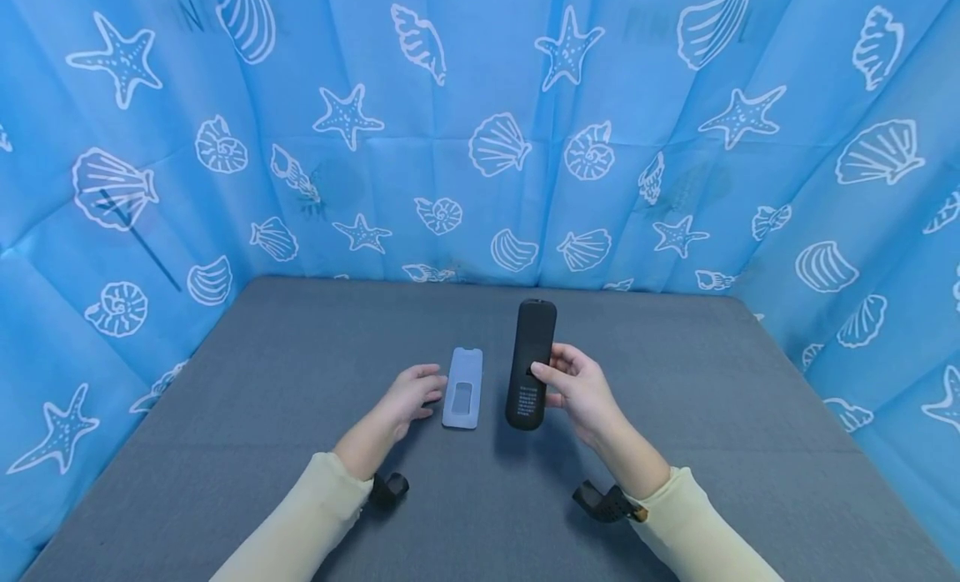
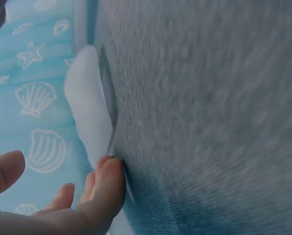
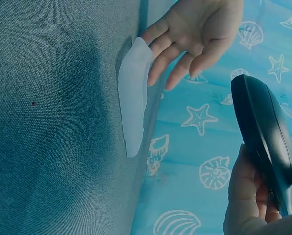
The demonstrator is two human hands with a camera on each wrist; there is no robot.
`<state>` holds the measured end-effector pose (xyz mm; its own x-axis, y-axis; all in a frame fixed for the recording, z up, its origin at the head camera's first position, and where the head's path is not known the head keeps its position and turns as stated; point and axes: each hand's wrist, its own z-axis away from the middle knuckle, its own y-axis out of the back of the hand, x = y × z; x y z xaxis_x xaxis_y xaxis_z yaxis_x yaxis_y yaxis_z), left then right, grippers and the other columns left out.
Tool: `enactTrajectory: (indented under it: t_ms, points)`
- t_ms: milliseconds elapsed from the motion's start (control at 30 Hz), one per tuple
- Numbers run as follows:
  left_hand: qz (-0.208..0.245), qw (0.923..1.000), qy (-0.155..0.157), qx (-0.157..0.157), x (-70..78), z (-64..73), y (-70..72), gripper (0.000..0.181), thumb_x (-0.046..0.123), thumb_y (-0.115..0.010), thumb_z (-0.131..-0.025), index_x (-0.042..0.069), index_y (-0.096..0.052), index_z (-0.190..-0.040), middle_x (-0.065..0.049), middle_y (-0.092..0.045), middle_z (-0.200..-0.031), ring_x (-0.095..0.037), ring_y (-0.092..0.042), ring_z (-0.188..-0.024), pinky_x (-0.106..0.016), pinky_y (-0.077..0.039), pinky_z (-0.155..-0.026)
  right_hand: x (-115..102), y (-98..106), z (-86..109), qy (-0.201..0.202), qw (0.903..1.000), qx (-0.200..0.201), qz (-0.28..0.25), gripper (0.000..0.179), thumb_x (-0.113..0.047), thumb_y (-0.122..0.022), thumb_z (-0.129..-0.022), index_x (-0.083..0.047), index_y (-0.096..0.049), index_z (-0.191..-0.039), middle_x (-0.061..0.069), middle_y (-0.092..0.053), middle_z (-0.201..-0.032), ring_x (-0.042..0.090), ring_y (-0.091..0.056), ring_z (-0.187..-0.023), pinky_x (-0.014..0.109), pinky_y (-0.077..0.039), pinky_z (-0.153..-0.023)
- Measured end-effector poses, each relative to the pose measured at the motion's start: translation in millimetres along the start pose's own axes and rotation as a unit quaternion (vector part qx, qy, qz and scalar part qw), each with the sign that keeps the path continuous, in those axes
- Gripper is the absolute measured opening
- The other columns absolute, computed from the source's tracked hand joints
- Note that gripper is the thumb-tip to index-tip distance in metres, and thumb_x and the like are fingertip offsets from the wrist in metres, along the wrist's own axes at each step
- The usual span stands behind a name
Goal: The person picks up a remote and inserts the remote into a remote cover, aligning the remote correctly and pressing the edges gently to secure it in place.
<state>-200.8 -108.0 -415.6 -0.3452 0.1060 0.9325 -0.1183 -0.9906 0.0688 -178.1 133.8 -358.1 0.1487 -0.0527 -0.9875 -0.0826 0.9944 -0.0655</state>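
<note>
Remote control [image 1: 534, 340]: raised off the worktop [image 1: 315, 357], in the right hand [image 1: 583, 390]; likely light, rigid, slightly slippery.
Grip zone: both long edges, near mid-length.
Right hand: grasping the remote control, thumb on its printed face.
Translucent sleeve [image 1: 466, 368]: on the worktop, at the left hand's [image 1: 409, 395] fingertips; probably soft, flexible; lift by a long edge.
Left hand: released, fingers loosely extended.

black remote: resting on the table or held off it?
Held off it. The right hand grips the black remote, and the right wrist view shows blue curtain between it and the grey table.
</note>
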Motion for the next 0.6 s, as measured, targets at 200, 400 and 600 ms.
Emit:
enactTrajectory:
  t_ms: [200,400,600]
  points:
    - [-0.046,0.9967,0.066,0.002,8.3,-19.5,5.4,0.053,0.025,-0.052,-0.102,-0.002,-0.038,-0.145,-0.021,-0.051,-0.137,-0.025,-0.06,-0.106,-0.033,-0.051,-0.076,-0.5,-1.1,0.8,-0.002,1.0,-0.001,0.0,0.041,-0.006,-0.058,-0.097,0.008,-0.044,-0.134,0.007,-0.055,-0.101,0.012,-0.06,-0.088,0.03,-0.055,-0.07]
    - [-0.105,0.9874,0.118,-0.009,18.3,-35.0,8.7,0.056,0.034,-0.057,-0.099,0.003,-0.043,-0.143,-0.016,-0.059,-0.125,-0.015,-0.06,-0.074,-0.028,-0.05,-0.061,0.6,-1.1,0.9,-0.003,1.0,-0.005,-0.004,0.042,-0.006,-0.058,-0.097,0.008,-0.044,-0.134,0.007,-0.055,-0.101,0.012,-0.061,-0.088,0.03,-0.055,-0.07]
    - [-0.15,0.981,0.122,0.017,21.2,-40.1,-1.1,0.053,0.033,-0.063,-0.095,0.001,-0.051,-0.135,-0.013,-0.062,-0.111,-0.015,-0.055,-0.064,-0.032,-0.047,-0.063,2.3,-1.0,1.3,-0.003,1.0,-0.002,-0.004,0.041,-0.005,-0.058,-0.097,0.008,-0.044,-0.133,0.007,-0.055,-0.099,0.012,-0.061,-0.087,0.03,-0.054,-0.069]
